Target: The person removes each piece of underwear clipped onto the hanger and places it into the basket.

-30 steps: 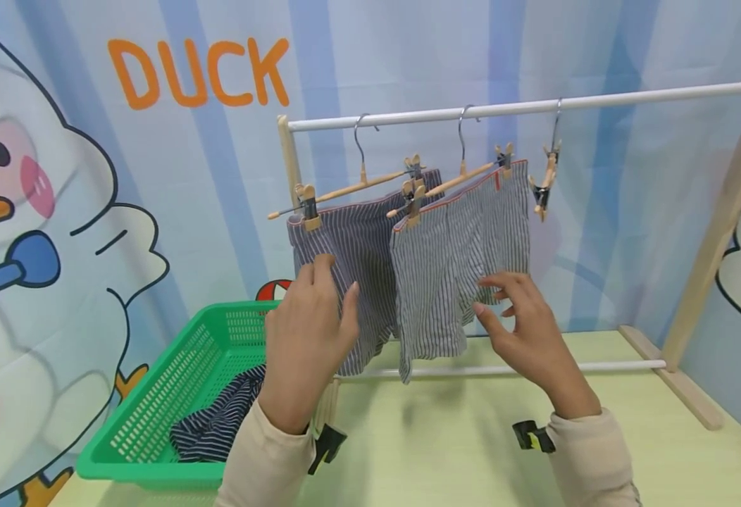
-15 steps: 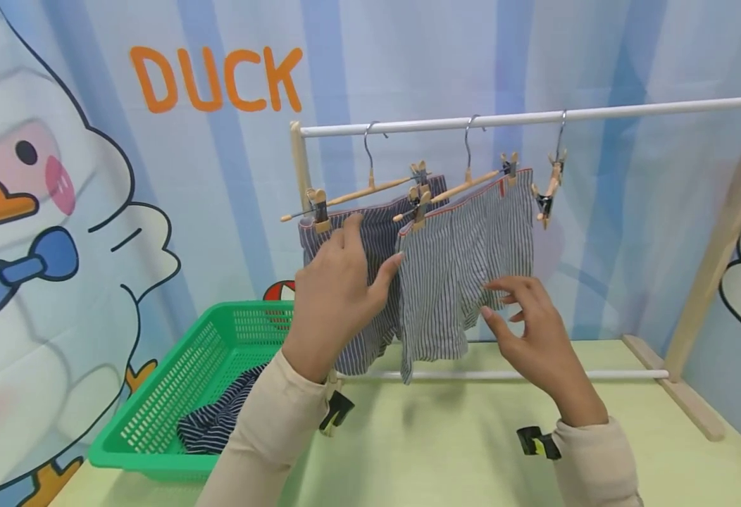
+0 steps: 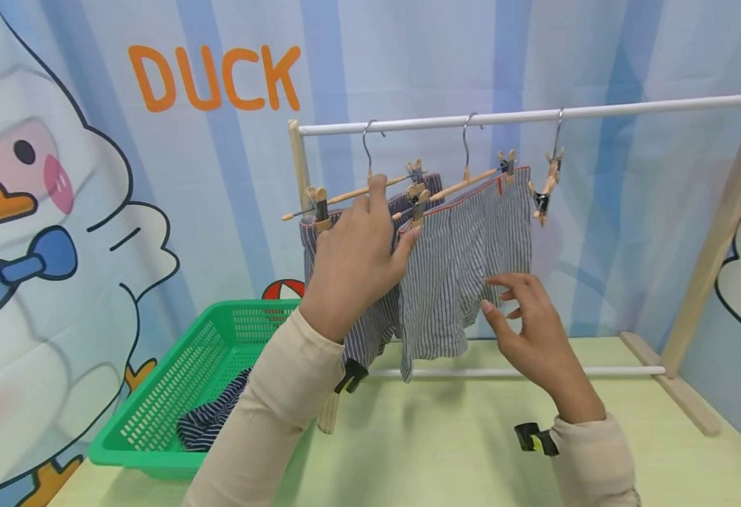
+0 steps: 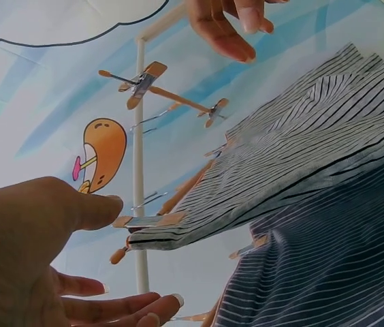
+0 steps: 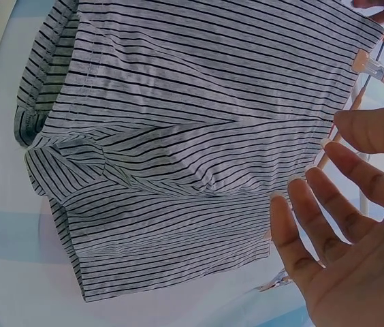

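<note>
Grips spread on both sides, nothing pinched

Left hand (image 3: pixel 358 260) has risen over the navy pinstriped shorts (image 3: pixel 365 348), now just beside the wooden clip (image 3: pixel 420 209) on the grey striped shorts (image 3: pixel 440 296): clip within reach, I judge. Right hand (image 3: pixel 535 345), barely shifted, sits near their leg. Both pairs hang toward the left end of the rail (image 3: pixel 637 108).

The left sleeve (image 3: pixel 263 415) is long, cream and wrinkly, and the right sleeve (image 3: pixel 592 458) is the same cream cloth. A small black block (image 3: pixel 353 373) sticks out by the left one, a twin block (image 3: pixel 527 435) by the right, both with some yellow.
</note>
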The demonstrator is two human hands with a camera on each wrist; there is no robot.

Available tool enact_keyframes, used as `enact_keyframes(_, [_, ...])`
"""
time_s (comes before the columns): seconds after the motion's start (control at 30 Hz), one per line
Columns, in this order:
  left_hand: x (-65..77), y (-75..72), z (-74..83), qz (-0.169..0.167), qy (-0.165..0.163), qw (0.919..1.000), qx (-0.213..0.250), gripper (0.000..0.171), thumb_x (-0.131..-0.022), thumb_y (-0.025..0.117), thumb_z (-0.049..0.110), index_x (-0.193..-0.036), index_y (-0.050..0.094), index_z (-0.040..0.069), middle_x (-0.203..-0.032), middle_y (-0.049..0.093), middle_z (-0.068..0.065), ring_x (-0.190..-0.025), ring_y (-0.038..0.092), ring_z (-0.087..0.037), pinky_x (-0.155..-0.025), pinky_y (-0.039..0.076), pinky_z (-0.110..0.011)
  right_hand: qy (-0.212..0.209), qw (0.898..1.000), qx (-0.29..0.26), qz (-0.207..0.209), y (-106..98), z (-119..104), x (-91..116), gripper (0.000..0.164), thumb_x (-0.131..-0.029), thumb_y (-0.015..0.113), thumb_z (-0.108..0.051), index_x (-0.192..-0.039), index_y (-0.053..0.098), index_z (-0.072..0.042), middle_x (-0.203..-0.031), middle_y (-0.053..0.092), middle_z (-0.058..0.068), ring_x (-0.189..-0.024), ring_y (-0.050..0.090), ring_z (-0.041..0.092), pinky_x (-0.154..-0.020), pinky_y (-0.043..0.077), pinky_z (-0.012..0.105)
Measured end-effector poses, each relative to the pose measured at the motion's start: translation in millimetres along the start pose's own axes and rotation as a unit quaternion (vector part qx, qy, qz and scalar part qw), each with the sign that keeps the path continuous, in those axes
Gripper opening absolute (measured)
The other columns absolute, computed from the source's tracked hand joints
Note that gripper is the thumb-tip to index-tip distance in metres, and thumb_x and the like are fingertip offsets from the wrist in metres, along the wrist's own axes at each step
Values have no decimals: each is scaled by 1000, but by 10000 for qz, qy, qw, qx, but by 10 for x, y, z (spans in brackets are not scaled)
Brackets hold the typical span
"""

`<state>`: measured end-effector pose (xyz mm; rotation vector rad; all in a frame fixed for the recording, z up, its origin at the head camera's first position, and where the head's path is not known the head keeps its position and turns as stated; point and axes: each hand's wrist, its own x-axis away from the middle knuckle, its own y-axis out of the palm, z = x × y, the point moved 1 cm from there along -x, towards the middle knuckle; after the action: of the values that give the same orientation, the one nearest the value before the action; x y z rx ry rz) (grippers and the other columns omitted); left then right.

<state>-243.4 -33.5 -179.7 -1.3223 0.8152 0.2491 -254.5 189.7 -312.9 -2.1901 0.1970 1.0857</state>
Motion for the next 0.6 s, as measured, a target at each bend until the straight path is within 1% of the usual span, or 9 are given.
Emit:
enact_keyframes(0.07, [-47,19,19,-147,19,9999,37,77,-93,46,51,-146,20,1,-121,58,-17,-86,60,-28,-52,53,-42,-3,10000,-4,-10,-2,5,4,33,-95,55,-13,-127,49,-5,-125,43,17,-101,47,28,-74,47,50])
enact_keyframes(0.17, [-121,51,49,-318,37,9995,46,77,-93,46,51,-147,19,2,-129,53,-17,-94,59,-29,-60,55,-45,2,10000,6,-13,-7,14,4,33,-95,55,-14,-126,49,-5,-125,43,17,-102,47,29,-74,47,50])
enact_keyframes(0.3, [-230,87,94,-380,121,9992,21,74,-94,46,49,-147,20,4,-132,50,-19,-94,58,-29,-63,55,-46,-9,10000,8,-3,-18,19,-1,33,-95,55,-15,-127,49,-5,-126,43,18,-101,47,31,-74,47,49])
enact_keyframes(0.47, [-334,128,137,-464,258,9986,0,59,-99,40,40,-141,31,0,-120,55,-18,-76,58,-24,-57,54,-39,16,10000,12,11,-38,28,-3,34,-95,55,-15,-127,49,-5,-126,42,19,-101,47,30,-74,47,49])
enact_keyframes(0.53, [-361,150,139,-543,236,9982,55,54,-100,38,37,-136,36,-3,-111,57,-16,-69,56,-21,-54,53,-36,38,10000,7,-6,-40,38,2,34,-95,54,-15,-127,48,-6,-126,42,18,-102,47,30,-74,47,49])
enact_keyframes(0.6, [-395,174,136,-617,179,9977,193,54,-101,37,36,-135,35,-5,-103,58,-15,-63,54,-19,-51,51,-34,68,10000,14,-30,-46,46,6,34,-96,54,-16,-128,47,-6,-127,42,18,-102,46,30,-75,47,49])
